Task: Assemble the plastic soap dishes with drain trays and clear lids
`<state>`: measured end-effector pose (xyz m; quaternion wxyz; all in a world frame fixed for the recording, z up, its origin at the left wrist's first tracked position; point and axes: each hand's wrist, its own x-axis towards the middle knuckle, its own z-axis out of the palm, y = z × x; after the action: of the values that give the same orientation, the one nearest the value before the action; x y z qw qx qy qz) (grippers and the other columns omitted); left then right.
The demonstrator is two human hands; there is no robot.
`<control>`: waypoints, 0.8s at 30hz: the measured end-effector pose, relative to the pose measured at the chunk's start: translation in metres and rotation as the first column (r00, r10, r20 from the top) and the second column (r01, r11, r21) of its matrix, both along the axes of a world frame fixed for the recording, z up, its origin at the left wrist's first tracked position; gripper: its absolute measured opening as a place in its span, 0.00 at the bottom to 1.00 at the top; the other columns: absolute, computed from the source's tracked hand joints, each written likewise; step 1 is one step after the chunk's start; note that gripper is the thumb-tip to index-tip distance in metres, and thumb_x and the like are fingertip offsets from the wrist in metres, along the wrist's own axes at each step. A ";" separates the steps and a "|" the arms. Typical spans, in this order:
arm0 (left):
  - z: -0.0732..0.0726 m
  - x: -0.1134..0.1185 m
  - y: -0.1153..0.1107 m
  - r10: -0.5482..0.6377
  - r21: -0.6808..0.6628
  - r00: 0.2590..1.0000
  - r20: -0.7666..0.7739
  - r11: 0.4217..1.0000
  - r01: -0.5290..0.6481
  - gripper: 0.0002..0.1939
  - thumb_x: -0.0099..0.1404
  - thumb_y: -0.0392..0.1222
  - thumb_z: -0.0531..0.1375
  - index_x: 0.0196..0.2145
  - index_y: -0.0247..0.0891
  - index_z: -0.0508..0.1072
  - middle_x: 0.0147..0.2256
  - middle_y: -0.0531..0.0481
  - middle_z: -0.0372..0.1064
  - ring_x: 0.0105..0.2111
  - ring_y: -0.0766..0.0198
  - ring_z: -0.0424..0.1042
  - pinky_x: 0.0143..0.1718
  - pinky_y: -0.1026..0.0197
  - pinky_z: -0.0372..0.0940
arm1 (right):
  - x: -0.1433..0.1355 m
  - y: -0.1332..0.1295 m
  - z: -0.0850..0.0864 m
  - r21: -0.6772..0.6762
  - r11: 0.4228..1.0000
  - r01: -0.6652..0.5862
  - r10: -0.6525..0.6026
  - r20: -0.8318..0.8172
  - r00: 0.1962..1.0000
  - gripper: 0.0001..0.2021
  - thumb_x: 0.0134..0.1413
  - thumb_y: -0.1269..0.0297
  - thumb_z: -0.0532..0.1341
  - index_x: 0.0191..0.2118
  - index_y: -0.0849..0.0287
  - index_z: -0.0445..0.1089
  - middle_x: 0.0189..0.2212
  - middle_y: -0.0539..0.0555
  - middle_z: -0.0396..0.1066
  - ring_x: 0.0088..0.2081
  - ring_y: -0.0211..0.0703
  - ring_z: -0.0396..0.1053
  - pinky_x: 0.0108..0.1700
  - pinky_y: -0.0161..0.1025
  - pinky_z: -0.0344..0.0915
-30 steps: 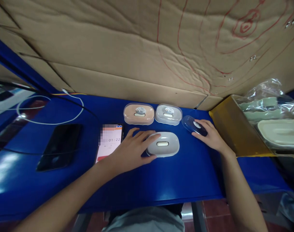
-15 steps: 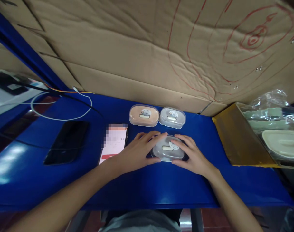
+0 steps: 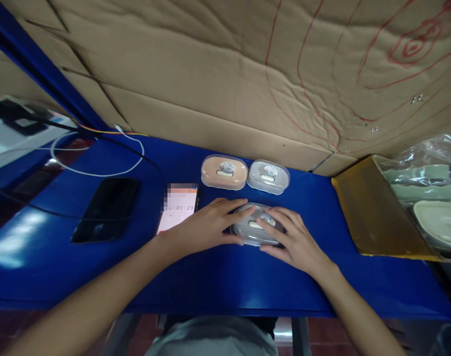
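A grey oval case with a clear lid and a pale handle (image 3: 253,232) rests on the blue table between my hands. My left hand (image 3: 214,225) grips its left side, thumb at the near edge and fingers on the lid. On its right side my right hand (image 3: 294,237) has the thumb at the near edge and fingers over the lid's label. Behind it stand a peach case (image 3: 214,173) and another grey case (image 3: 279,184), side by side, each lidded with a round label.
A lit phone (image 3: 179,212) lies beside my left forearm, and a dark phone (image 3: 106,210) farther left. White and black cables cross the left side. A cardboard box (image 3: 377,212) with plastic-wrapped pieces stands right. Cardboard (image 3: 191,74) walls the back.
The fingers of my right hand have moved left, farther over the lid and its label. My left hand keeps its place on the case. The camera view has shifted slightly.
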<state>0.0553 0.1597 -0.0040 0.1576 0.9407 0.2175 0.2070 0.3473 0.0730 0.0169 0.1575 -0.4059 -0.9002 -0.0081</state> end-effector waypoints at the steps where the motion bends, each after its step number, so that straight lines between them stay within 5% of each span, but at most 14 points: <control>1: -0.002 -0.001 0.001 -0.003 0.000 1.000 0.007 1.000 0.003 0.41 0.71 0.57 0.67 0.74 0.48 0.58 0.70 0.39 0.62 0.64 0.45 0.71 0.63 0.43 0.68 | -0.001 0.000 0.000 0.010 1.000 -0.008 0.008 0.005 1.000 0.34 0.70 0.53 0.64 0.75 0.49 0.55 0.68 0.64 0.64 0.69 0.64 0.60 0.64 0.63 0.66; 10: -0.011 -0.005 0.002 -0.011 -0.003 0.999 0.033 1.000 0.011 0.39 0.74 0.57 0.64 0.75 0.49 0.56 0.72 0.40 0.58 0.67 0.47 0.67 0.65 0.45 0.68 | -0.006 -0.002 -0.001 0.065 0.998 -0.017 0.013 0.067 0.998 0.31 0.71 0.56 0.64 0.74 0.51 0.58 0.66 0.63 0.68 0.69 0.63 0.61 0.67 0.65 0.64; 18: 0.000 -0.006 0.003 0.014 -0.015 0.999 -0.037 1.000 -0.014 0.41 0.70 0.60 0.67 0.74 0.51 0.59 0.72 0.42 0.58 0.64 0.42 0.70 0.63 0.40 0.69 | -0.007 -0.001 0.006 -0.037 0.999 0.008 -0.008 -0.003 1.000 0.27 0.71 0.57 0.64 0.71 0.48 0.62 0.67 0.59 0.67 0.70 0.61 0.60 0.67 0.62 0.62; 24: 0.021 -0.019 0.039 0.257 0.135 0.966 -0.038 0.959 -0.250 0.29 0.77 0.49 0.60 0.71 0.44 0.63 0.71 0.37 0.59 0.71 0.42 0.60 0.68 0.38 0.59 | 0.032 0.000 0.018 -0.192 0.962 0.193 -0.207 -0.054 0.977 0.21 0.66 0.62 0.63 0.63 0.48 0.66 0.66 0.60 0.66 0.69 0.60 0.60 0.66 0.62 0.61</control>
<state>0.0363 0.1992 0.0170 0.0627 0.9187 0.3267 0.2130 0.3788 0.0730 0.0347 0.1503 -0.5077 -0.8450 0.0748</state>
